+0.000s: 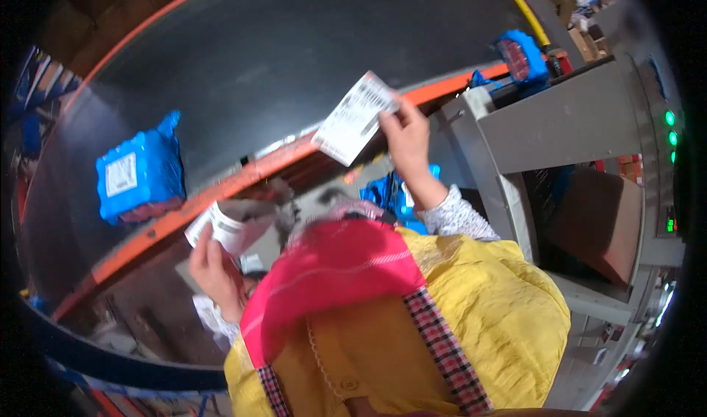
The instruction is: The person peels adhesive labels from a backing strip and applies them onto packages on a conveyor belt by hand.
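Note:
My right hand point(406, 137) is closed on the corner of a white printed label point(357, 118), held over the orange edge of the dark belt. Lower left, my left hand point(215, 270) pinches another white label point(224, 228), which is curled. Beyond that hand, a blue-wrapped package point(141, 174) with a white label on its side sits on the belt near the orange edge. The fingertips of both hands are partly hidden by the labels.
The dark conveyor belt point(294, 41) curves across the top. A second blue package point(523, 57) lies by a grey metal machine point(563, 122) with green lights. Blue packages point(390, 196) lie below the belt edge. A brown box point(596, 222) is inside the frame at right.

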`<state>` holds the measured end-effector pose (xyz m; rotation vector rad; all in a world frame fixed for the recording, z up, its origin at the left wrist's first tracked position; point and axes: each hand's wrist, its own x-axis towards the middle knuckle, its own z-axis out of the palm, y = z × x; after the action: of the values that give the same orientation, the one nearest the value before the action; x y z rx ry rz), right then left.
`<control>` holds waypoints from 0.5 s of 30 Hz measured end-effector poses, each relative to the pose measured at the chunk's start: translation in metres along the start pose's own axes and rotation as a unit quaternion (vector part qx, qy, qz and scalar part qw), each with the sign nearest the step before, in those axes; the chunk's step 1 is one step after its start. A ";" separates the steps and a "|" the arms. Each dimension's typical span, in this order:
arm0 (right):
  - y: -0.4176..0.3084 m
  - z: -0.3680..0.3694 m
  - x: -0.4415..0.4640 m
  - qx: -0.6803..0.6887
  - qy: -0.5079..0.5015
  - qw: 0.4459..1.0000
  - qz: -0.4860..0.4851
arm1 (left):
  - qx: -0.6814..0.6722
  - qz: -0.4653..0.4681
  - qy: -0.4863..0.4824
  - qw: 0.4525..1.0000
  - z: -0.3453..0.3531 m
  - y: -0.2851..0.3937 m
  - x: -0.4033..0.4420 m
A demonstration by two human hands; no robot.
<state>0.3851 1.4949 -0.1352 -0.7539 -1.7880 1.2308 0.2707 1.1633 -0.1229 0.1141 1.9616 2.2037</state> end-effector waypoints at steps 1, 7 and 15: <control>-0.009 -0.003 0.000 -0.038 0.011 0.999 -0.007 | 0.067 0.015 0.010 0.998 -0.007 0.006 0.004; 0.010 -0.002 0.005 0.051 0.028 0.997 0.045 | -0.079 0.267 0.016 0.960 -0.037 0.061 0.020; 0.026 0.001 0.016 0.085 0.069 0.987 0.115 | -0.085 0.336 -0.057 0.936 -0.042 0.085 0.034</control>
<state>0.3766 1.5166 -0.1554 -0.9407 -1.4942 1.4253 0.2223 1.1195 -0.0462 0.9957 1.8320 2.6628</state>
